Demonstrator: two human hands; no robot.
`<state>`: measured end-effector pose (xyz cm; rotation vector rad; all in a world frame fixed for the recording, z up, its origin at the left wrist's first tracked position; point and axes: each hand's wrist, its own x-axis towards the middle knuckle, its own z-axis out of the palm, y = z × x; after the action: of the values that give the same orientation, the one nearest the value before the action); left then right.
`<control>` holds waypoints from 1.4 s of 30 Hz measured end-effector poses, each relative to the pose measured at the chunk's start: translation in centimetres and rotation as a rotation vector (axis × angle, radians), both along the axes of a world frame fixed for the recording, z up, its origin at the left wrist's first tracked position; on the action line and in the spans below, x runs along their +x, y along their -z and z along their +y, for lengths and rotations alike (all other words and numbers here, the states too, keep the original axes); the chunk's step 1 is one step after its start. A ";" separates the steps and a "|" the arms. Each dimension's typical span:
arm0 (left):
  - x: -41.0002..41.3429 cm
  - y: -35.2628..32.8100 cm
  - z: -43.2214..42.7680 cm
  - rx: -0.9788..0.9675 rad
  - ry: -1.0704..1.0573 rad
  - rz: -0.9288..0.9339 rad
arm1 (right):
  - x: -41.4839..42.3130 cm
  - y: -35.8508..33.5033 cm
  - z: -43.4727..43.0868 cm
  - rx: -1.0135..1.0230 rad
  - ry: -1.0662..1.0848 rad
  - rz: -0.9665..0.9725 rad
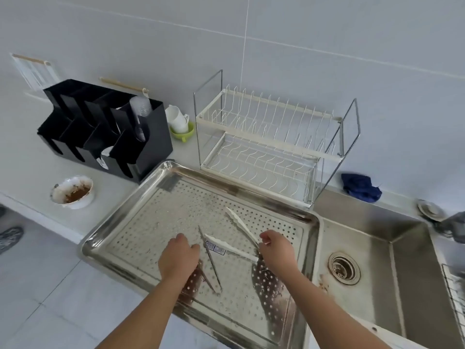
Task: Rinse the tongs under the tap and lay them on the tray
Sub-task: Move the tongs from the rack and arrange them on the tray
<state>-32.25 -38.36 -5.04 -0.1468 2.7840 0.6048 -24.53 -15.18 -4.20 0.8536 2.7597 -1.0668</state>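
A perforated steel tray [141, 222] lies on the counter left of the sink [407, 280]. White plastic tongs [227, 246] lie spread open on it, tips pointing up and left. My right hand [276, 250] pinches them at their joined end. Thin metal tongs [212, 268] lie beside them, one arm running under my left hand [177, 258]. That hand's fingers curl down over the metal tongs, thumb against the upper arm. The tap [453, 226] shows only partly at the right edge, with no water visible.
A white wire dish rack [271, 147] stands behind the tray, a black compartment organiser [105, 132] to its left. A dirty white bowl [73, 191] sits on the counter at left. Stacked cups [177, 119] and a blue cloth [359, 187] lie by the wall. The sink drain [343, 268] is open.
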 end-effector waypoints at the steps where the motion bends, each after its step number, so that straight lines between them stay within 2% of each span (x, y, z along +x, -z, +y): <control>1: 0.2 -0.2 0.2 -0.029 0.050 0.041 | 0.2 -0.3 0.0 0.005 0.012 0.007; 8: 1.7 -2.1 3.5 -0.164 0.432 0.276 | 3.3 -2.4 0.9 0.138 0.054 0.040; 14: 4.0 -3.7 8.5 -0.084 0.673 0.401 | 7.4 -3.8 3.1 0.263 0.080 -0.006; 20: 7.3 -5.4 15.1 -0.032 0.884 0.479 | 12.9 -5.0 6.9 0.279 0.225 -0.031; 29: 15.7 -5.9 26.1 0.032 1.048 0.528 | 23.8 -5.7 15.1 0.298 0.396 -0.047; 32: 19.4 -5.7 30.3 0.038 1.079 0.492 | 28.1 -5.7 18.7 0.283 0.426 -0.068; 42: 30.1 -4.6 41.3 -0.041 1.169 0.480 | 39.1 -4.5 30.1 0.240 0.496 -0.081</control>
<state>-2.13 2.93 -0.41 1.6543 2.6266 0.2602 14.56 14.90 0.32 1.6355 2.7077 -0.7269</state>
